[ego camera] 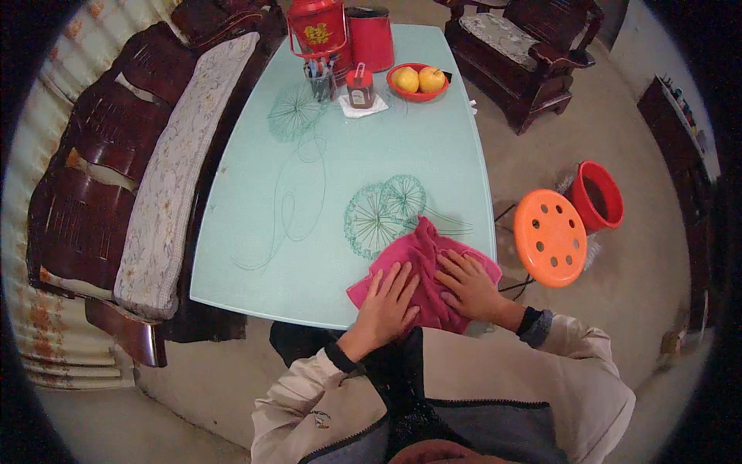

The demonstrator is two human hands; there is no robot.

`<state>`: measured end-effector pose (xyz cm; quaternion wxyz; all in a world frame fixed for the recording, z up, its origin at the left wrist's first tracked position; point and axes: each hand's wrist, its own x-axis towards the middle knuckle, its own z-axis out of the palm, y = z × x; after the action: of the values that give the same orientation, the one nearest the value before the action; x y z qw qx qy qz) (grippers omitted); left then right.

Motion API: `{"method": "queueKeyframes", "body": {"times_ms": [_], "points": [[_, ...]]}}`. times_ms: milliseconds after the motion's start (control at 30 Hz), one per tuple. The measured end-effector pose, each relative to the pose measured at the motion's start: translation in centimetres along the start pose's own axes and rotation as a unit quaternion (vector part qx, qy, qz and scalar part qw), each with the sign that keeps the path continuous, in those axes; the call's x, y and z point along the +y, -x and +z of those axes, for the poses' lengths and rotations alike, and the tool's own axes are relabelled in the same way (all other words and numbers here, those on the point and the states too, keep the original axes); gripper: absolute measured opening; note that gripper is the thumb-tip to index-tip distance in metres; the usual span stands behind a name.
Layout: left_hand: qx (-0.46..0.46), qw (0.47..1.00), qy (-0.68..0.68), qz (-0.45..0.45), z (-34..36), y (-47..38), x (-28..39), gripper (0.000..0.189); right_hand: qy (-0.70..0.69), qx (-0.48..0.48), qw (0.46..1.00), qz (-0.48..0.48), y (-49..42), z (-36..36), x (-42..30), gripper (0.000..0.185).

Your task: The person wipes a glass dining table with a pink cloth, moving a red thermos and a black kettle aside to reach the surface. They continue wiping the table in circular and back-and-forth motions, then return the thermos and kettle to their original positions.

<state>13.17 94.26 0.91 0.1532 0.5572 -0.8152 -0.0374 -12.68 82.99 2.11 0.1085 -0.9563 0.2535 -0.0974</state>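
A crumpled pink cloth [426,249] lies spread over the near right corner of a pale green glass-topped table [249,197]. My left hand [387,304] rests flat on the cloth's left part, fingers apart and pointing away from me. On its right part lies my right hand [472,287], palm down, with the fingers spread towards the upper left. Folds of the cloth bunch up between the two hands, and one peak points to the far side. Neither hand pinches the fabric. Part of the cloth hangs at the table's near edge.
At the far end stand a red bucket [319,29], a red canister [371,40], a cup of pens [320,81], a red-lidded jar [360,90] on a tissue and a red bowl [418,93] of yellow fruit. An orange stool [550,238] and red bin [597,197] flank the right; a wooden sofa [93,191] lines the left.
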Motion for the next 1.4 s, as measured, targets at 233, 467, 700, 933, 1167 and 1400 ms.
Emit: {"method": "queueKeyframes", "body": {"times_ms": [233,467,700,933,1167,1400], "points": [[0.084,0.992,-0.042,-0.087,1.1,-11.2,-7.9,0.066,0.063,0.175,0.975,0.125,-11.6,0.6,11.8,0.053],[0.059,0.991,-0.081,-0.094,1.9,-10.5,-7.2,0.065,0.082,0.178,0.98,0.025,-13.1,3.7,8.2,0.052],[-0.002,0.999,0.02,-0.041,-0.8,-1.2,0.8,0.068,-0.002,0.014,1.0,0.001,0.9,-0.4,3.6,0.06],[0.1,0.986,-0.058,-0.118,2.0,-11.7,-5.7,0.062,0.068,0.178,0.977,0.094,-10.0,1.2,12.0,0.057],[0.018,0.993,-0.066,-0.091,0.5,-6.0,-1.1,0.065,0.009,0.113,0.992,-0.048,-5.8,2.1,4.1,0.056],[0.028,0.989,-0.042,-0.138,-1.1,-1.8,-3.3,0.066,0.005,0.129,0.991,-0.036,-10.9,1.7,8.4,0.055]]}}
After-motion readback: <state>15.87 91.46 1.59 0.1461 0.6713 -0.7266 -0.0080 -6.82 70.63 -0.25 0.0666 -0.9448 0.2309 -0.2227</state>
